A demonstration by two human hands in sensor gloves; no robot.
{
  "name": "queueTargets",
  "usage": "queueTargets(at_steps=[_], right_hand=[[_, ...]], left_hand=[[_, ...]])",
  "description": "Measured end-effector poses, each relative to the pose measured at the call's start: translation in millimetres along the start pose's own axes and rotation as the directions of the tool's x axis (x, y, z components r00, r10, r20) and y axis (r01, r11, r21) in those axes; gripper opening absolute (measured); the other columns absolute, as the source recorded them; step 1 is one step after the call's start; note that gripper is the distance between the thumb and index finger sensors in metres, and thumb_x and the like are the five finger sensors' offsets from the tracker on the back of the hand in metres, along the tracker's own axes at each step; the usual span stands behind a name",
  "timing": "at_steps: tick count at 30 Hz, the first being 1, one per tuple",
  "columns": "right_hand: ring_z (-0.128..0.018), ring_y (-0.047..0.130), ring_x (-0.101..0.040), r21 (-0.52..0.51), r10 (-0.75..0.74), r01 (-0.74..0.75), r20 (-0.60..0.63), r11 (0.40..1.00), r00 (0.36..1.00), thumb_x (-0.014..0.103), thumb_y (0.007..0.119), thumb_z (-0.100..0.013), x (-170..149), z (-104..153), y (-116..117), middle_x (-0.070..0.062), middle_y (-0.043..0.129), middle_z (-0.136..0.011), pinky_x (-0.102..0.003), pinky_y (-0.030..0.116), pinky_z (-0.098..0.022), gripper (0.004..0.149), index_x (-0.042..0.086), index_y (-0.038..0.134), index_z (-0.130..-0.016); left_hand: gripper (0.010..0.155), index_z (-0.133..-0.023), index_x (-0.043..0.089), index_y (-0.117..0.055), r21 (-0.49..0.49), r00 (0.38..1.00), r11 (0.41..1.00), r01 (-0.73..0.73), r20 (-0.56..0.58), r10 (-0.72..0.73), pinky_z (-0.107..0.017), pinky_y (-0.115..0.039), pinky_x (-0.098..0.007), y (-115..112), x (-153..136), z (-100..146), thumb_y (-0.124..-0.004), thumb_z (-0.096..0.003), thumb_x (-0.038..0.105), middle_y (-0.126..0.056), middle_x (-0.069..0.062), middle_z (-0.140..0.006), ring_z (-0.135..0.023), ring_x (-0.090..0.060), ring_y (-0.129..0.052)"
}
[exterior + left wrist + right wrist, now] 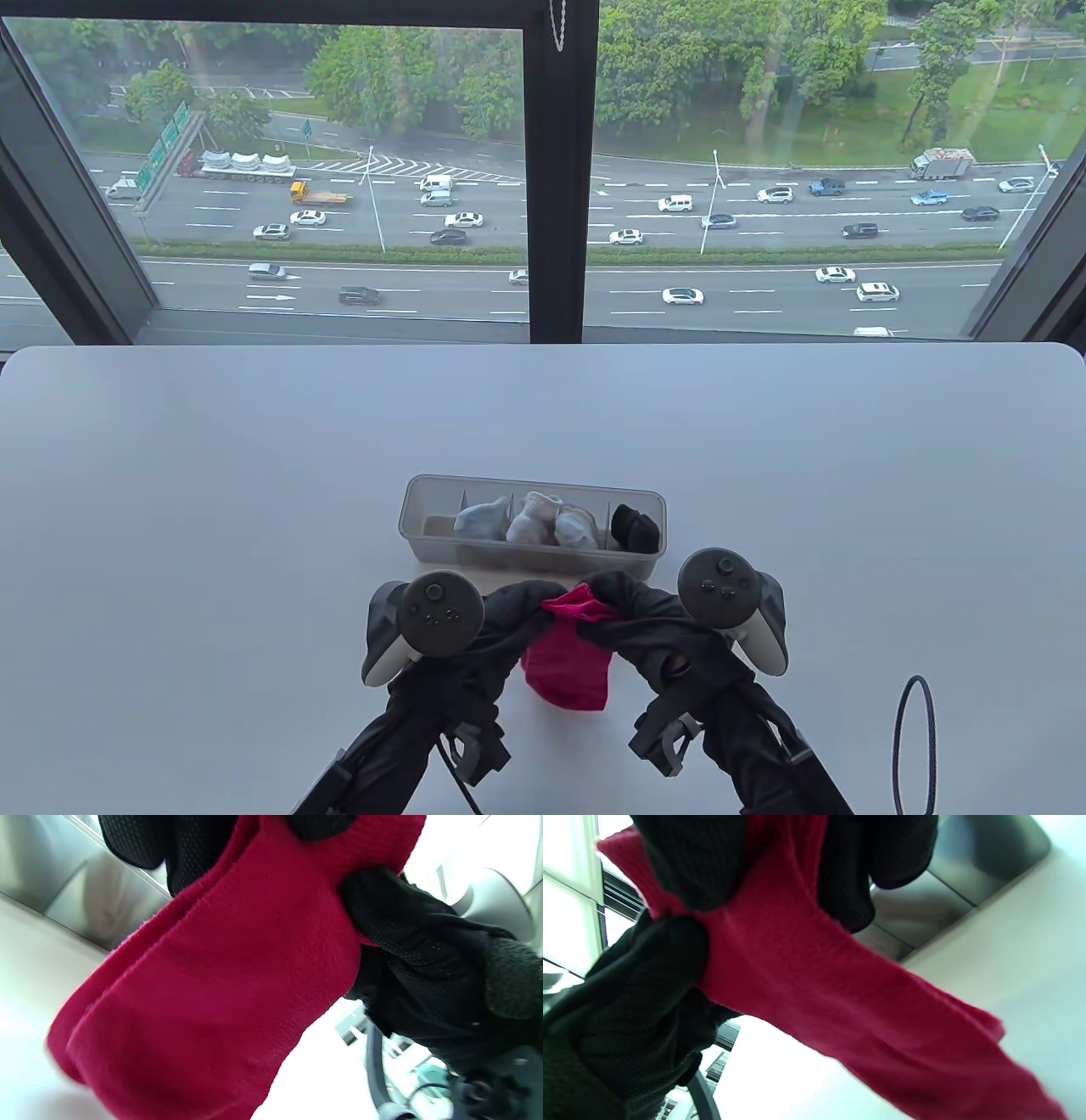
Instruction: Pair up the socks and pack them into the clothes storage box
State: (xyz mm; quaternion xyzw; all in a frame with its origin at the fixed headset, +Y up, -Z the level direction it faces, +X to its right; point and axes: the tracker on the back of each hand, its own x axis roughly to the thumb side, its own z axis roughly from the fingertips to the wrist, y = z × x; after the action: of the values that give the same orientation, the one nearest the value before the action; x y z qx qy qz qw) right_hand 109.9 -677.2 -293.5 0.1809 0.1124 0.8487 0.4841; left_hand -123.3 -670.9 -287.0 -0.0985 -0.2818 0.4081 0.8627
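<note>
Gripping the top of paired red socks [567, 658] from either side, left hand [501, 615] and right hand [632, 607], fingers curled into the fabric, just in front of the clear storage box [533, 556]. Inside the box: grey socks [482, 519], white socks [551, 519], black socks [636, 526].

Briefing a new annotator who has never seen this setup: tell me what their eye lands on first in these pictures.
First, the red socks, a bright pair held up between both gloved hands just in front of the storage box; the left hand and right hand both pinch the top edge. Next, the box's compartments already hold grey socks and a black pair at its right end. Behind the white table, a big window overlooks a busy highway.
</note>
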Motion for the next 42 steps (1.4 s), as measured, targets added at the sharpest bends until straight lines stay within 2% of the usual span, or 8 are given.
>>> queueTargets(at_steps=[5,10,13,18,21,29,38,42], right_hand=[[-0.04,0.098,-0.015,0.035,0.1,-0.101,0.014,0.994,0.995,0.043,0.084,-0.044,14.0,5.1,-5.9,-0.002,0.098,-0.054,-0.043,0.083,-0.051,0.047,0.025,0.074,-0.086],[-0.075,0.09,-0.031,0.046,0.309,-0.307,-0.242,0.951,0.92,0.037,0.079,-0.046,-32.3,-9.7,27.5,-0.012,0.086,-0.086,-0.053,0.069,-0.065,0.061,0.022,0.055,-0.1],[-0.096,0.063,-0.046,0.111,0.383,-0.367,-0.267,0.924,0.884,0.037,0.079,-0.046,-44.1,-7.9,29.6,-0.022,0.063,-0.107,-0.059,0.061,-0.069,0.072,0.018,0.045,-0.106],[-0.097,0.061,-0.046,0.156,0.388,-0.363,-0.186,0.919,0.902,0.031,0.082,-0.045,-28.7,-6.6,22.3,-0.02,0.061,-0.108,-0.059,0.06,-0.069,0.059,0.022,0.061,-0.1],[-0.1,0.056,-0.046,0.347,0.436,-0.373,-0.123,0.861,0.892,0.031,0.084,-0.045,-31.2,-4.1,33.4,-0.019,0.058,-0.11,-0.06,0.057,-0.071,0.057,0.026,0.063,-0.097],[-0.099,0.009,-0.044,0.643,0.5,-0.302,-0.146,0.704,0.854,0.027,0.086,-0.044,-62.6,-7.4,76.4,-0.019,0.014,-0.111,-0.059,0.026,-0.076,0.074,0.038,0.039,-0.101],[-0.104,0.022,-0.032,0.421,0.294,-0.171,-0.246,0.891,0.924,0.042,0.067,-0.047,-68.9,-8.6,80.0,-0.011,0.041,-0.11,-0.053,0.025,-0.077,0.042,0.02,0.08,-0.082],[-0.101,0.004,-0.032,0.578,0.303,-0.127,-0.218,0.806,0.928,0.041,0.078,-0.043,-72.5,-6.9,82.8,-0.011,0.02,-0.112,-0.051,0.012,-0.075,0.063,0.023,0.059,-0.1]], left_hand=[[0.044,-0.1,0.005,-0.066,-0.261,0.924,0.887,-0.381,-0.096,0.369,-0.058,-0.082,-0.056,-8.5,-13.4,-4.9,-0.056,-0.0596,0.021,-0.097,-0.014,-0.075,-0.065,-0.032,-0.103],[0.052,-0.106,-0.003,-0.054,-0.241,0.923,0.97,-0.039,-0.381,-0.057,-0.065,-0.07,-0.065,-38.9,-50.1,-7.7,-0.057,-0.06,0.022,-0.085,-0.027,-0.094,-0.083,-0.049,-0.089],[0.086,-0.109,0.005,-0.002,-0.347,0.821,0.904,0.248,-0.421,-0.387,-0.072,-0.015,-0.077,-41.1,-49.6,-3.9,-0.066,-0.0589,0.031,0.006,-0.032,-0.112,-0.103,-0.062,0.001],[0.056,-0.108,0.012,-0.058,-0.591,0.916,0.773,0.231,-0.137,-0.378,-0.078,-0.039,-0.068,-60.8,-18.9,-1.4,-0.067,-0.0578,0.036,-0.052,-0.019,-0.118,-0.111,-0.047,-0.054],[0.066,-0.113,0.013,-0.04,-0.767,0.867,0.619,0.167,-0.184,-0.462,-0.077,-0.02,-0.069,-88.5,-42.4,7.5,-0.066,-0.0575,0.038,-0.021,-0.011,-0.12,-0.113,-0.039,-0.014],[0.071,-0.11,0.02,-0.03,-0.751,0.871,0.651,0.113,-0.241,-0.429,-0.072,-0.004,-0.067,-75.4,-65.2,4.1,-0.073,-0.0559,0.034,0.002,-0.004,-0.116,-0.108,-0.031,0.008],[0.042,-0.099,0.016,-0.059,-0.675,0.879,0.716,0.178,-0.218,-0.424,-0.072,-0.014,-0.073,-76.7,-60.3,4.1,-0.063,-0.0598,0.03,-0.009,-0.012,-0.118,-0.109,-0.04,-0.004],[0.042,-0.099,0.013,-0.064,-0.683,0.899,0.723,0.107,-0.244,-0.364,-0.071,-0.012,-0.073,-74.1,-64.0,5.4,-0.058,-0.0609,0.029,-0.008,-0.01,-0.118,-0.109,-0.038,-0.001]])
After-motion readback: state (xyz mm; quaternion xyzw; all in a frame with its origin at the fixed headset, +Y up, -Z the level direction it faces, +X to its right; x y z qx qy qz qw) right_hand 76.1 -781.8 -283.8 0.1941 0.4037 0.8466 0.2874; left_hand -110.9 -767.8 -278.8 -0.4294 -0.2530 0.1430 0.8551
